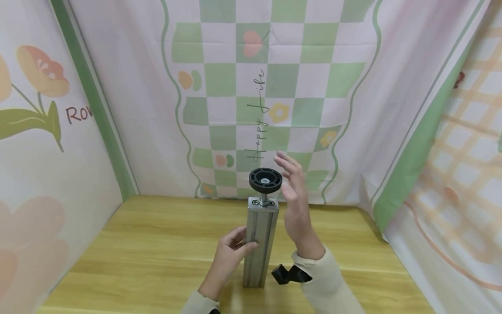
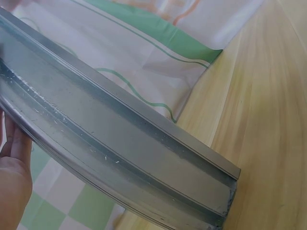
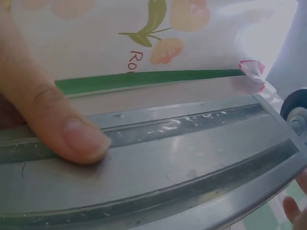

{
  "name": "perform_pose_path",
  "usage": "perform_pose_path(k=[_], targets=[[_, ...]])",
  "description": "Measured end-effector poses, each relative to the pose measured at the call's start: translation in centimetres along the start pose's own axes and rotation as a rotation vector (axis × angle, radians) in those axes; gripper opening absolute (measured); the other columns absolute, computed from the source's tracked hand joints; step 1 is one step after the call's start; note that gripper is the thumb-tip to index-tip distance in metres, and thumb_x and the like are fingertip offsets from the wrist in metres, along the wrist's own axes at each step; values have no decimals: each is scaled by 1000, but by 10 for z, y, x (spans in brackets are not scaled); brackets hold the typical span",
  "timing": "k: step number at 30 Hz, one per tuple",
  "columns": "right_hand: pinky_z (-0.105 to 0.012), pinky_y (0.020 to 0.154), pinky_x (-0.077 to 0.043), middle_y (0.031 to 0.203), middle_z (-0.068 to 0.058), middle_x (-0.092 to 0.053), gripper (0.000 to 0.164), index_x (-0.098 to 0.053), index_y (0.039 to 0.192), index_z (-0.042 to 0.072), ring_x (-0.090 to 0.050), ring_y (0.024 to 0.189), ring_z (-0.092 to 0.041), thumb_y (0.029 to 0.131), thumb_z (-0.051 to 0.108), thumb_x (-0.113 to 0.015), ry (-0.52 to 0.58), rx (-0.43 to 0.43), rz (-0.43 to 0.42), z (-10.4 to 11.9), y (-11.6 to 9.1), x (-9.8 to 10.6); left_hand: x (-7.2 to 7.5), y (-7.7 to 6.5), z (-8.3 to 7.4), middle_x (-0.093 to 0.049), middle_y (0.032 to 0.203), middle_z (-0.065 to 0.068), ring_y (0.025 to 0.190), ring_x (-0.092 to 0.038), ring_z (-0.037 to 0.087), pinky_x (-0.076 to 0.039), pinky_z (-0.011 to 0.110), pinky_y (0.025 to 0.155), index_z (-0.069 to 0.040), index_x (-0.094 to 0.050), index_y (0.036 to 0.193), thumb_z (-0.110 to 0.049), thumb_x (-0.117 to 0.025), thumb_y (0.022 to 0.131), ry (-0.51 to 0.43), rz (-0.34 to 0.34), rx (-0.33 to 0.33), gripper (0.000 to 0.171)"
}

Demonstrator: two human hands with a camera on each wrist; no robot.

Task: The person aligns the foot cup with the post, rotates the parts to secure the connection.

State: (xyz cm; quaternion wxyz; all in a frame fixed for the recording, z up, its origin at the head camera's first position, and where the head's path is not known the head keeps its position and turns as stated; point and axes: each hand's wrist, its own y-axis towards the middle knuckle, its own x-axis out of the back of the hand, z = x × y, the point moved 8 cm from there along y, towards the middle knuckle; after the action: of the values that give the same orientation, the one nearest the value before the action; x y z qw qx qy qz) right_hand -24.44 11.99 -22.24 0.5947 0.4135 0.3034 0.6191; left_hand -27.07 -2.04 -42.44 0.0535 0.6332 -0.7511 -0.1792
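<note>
A grey aluminium profile [image 1: 259,248] with lengthwise grooves stands upright on the wooden table. Its top end plate carries a metal stem with a round black levelling foot [image 1: 265,180], disc uppermost. My left hand [image 1: 229,250] grips the profile at about mid-height, its thumb [image 3: 84,139] pressed on the near face in the right wrist view. Beside the foot's right rim, my right hand [image 1: 296,205] is raised with fingers extended and holds nothing; I cannot tell whether it touches the rim. The left wrist view shows the profile's lower part [image 2: 144,143] and its bottom end.
The wooden table [image 1: 164,244] reaches back to a hanging cloth [image 1: 219,78] with green checks and lettering. Patterned cloths also hang at the left and right sides. A black wrist mount [image 1: 290,274] is strapped to the right sleeve, close to the profile.
</note>
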Motion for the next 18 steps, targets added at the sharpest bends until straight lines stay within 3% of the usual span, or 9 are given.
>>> perform_pose_path(k=[3,7,11,18], targets=[[-52,119,-16,157,-17,-35,52,-42,146,-6,-27,146,-28,102,12,-20,147,-76,93,-7,2,-5,0,0,-2,-69,113,15,99,-66,18,-56,30,88,5,-64,125,-10,-80,86,2,1,-14,44],[-46,121,-16,154,-21,-40,54,-42,146,-8,-30,146,-31,104,12,-15,268,-86,140,-14,0,-9,0,0,-2,-69,113,16,99,-66,18,-56,30,89,5,-64,124,-10,-80,86,4,1,-17,44],[-45,120,-21,151,-15,-46,52,-44,146,-5,-34,143,-33,105,10,-17,278,-72,124,-18,-2,-7,0,0,-1,-69,114,16,100,-66,19,-56,31,90,4,-64,125,-9,-80,86,1,3,-1,44],[-44,118,-25,145,-19,-52,49,-47,144,-5,-41,138,-34,106,11,-21,258,-47,100,-18,-3,-4,0,0,-2,-68,115,17,100,-66,19,-56,32,91,5,-63,125,-7,-79,86,-5,4,0,44]])
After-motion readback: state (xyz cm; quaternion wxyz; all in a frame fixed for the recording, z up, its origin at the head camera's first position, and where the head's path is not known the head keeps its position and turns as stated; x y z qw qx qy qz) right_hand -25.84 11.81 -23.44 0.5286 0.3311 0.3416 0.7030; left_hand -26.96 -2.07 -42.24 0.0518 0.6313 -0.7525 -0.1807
